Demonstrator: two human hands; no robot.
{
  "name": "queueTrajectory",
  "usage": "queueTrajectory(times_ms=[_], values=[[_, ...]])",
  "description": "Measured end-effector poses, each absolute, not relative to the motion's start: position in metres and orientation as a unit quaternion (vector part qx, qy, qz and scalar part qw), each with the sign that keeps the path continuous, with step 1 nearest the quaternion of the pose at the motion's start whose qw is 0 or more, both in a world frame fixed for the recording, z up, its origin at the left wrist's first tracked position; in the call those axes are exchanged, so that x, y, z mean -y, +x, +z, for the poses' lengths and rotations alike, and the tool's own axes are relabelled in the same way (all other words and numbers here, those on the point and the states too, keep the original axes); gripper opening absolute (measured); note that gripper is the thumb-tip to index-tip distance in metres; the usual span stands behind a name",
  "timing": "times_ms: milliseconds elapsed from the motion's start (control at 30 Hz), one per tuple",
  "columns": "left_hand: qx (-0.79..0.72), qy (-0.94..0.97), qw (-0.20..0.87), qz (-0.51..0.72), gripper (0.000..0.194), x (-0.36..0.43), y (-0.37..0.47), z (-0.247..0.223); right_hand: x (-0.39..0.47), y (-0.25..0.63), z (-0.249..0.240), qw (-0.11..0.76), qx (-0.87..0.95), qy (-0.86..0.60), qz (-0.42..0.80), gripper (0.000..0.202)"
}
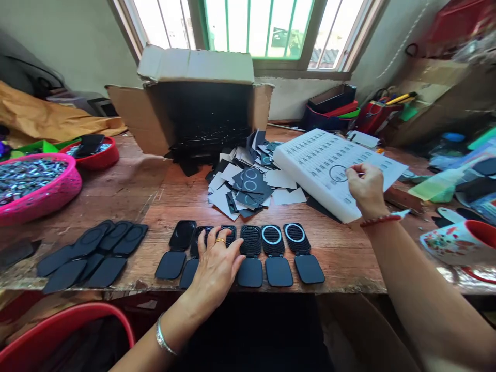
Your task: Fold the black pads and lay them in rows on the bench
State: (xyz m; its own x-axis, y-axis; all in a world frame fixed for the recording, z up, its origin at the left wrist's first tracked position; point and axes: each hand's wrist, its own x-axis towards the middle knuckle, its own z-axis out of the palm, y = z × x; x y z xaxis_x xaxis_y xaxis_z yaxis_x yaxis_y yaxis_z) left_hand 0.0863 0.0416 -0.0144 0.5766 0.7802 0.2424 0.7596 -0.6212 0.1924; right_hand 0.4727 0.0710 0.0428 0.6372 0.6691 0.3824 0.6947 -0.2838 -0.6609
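A row of several hinged black square cases [250,273] lies opened out along the table's front edge. White rings [279,235] show on the upper halves of the two rightmost ones. My left hand [215,258] rests with spread fingers over the cases left of the middle, hiding parts of them. Between thumb and fingertips, my right hand [366,187] pinches a thin dark ring [330,172]. It holds this ring above a thick white foam block [315,181], whose top carries rows of small slots or parts.
Loose dark and white cards [248,186] lie heaped before an open cardboard box [129,116]. More black cases [83,253] overlap at left, near a pink basket [72,181] of small metal parts and a red bowl [106,157]. A floral mug [451,243] stands at right.
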Motion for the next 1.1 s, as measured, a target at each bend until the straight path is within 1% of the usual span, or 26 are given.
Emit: queueTrajectory(times_ms=[67,100,167,233,300,333,467,600,800,967,1100], values=[[-0.439,0.885,0.046,0.149,0.030,-0.039,0.086,-0.013,-0.066,0.440,0.044,0.441,0.456,-0.773,0.002,0.013],[-0.442,0.883,0.052,0.146,0.029,-0.037,0.086,-0.012,-0.063,0.420,0.042,0.441,0.483,-0.756,0.033,0.013],[-0.447,0.881,0.059,0.141,0.026,-0.034,0.087,-0.012,-0.059,0.379,0.034,0.422,0.541,-0.715,0.132,0.015],[-0.447,0.882,0.062,0.133,0.024,-0.031,0.087,-0.012,-0.058,0.340,0.021,0.384,0.584,-0.654,0.288,0.017],[-0.447,0.884,0.063,0.122,0.026,-0.028,0.088,-0.012,-0.060,0.312,0.007,0.357,0.587,-0.628,0.366,0.017],[-0.447,0.884,0.064,0.118,0.027,-0.028,0.088,-0.013,-0.061,0.303,0.001,0.348,0.585,-0.626,0.380,0.017],[-0.448,0.885,0.067,0.111,0.030,-0.027,0.088,-0.014,-0.067,0.289,-0.019,0.316,0.600,-0.632,0.377,0.015],[-0.447,0.886,0.067,0.107,0.030,-0.028,0.088,-0.013,-0.069,0.287,-0.028,0.294,0.631,-0.645,0.314,0.008],[-0.447,0.886,0.072,0.095,0.030,-0.028,0.088,-0.012,-0.069,0.285,-0.032,0.269,0.678,-0.652,0.206,0.018],[-0.440,0.890,0.052,0.109,0.032,-0.033,0.090,-0.013,-0.052,0.284,-0.029,0.239,0.715,-0.633,0.175,0.024],[-0.433,0.893,0.031,0.119,0.027,-0.038,0.096,-0.016,-0.040,0.288,-0.023,0.227,0.725,-0.632,0.154,0.020]])
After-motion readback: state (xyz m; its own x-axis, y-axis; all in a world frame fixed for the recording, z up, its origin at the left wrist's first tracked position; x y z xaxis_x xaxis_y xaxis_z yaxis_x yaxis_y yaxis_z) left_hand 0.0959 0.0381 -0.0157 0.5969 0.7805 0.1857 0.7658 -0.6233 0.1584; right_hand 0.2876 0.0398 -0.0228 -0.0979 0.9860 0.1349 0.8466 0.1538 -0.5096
